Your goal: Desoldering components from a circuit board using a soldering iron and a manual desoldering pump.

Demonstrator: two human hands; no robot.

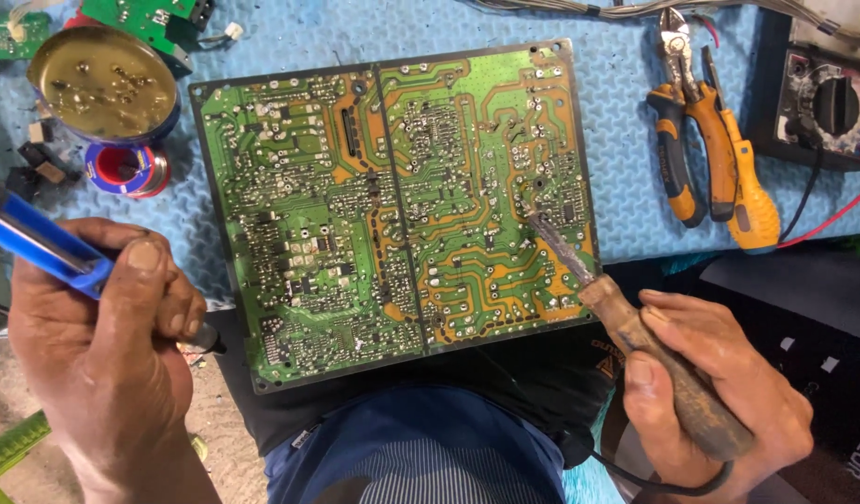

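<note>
A large green circuit board (pixel 393 205) lies solder side up, half on a blue mat (pixel 617 131) and half over my lap. My right hand (pixel 719 392) grips the brown wooden handle of a soldering iron (pixel 626 317). Its dark tip touches the board's right part, near a cluster of joints. My left hand (pixel 103 345) is closed around a blue desoldering pump (pixel 47 245), held off the board's left edge with its black nozzle pointing towards the board.
A round tin of flux (pixel 103 82) and a solder spool (pixel 126 170) sit at the upper left. Orange-handled pliers (pixel 677 140) and a yellow-handled screwdriver (pixel 743 177) lie right of the board. A multimeter (pixel 827 103) with red and black leads stands at far right.
</note>
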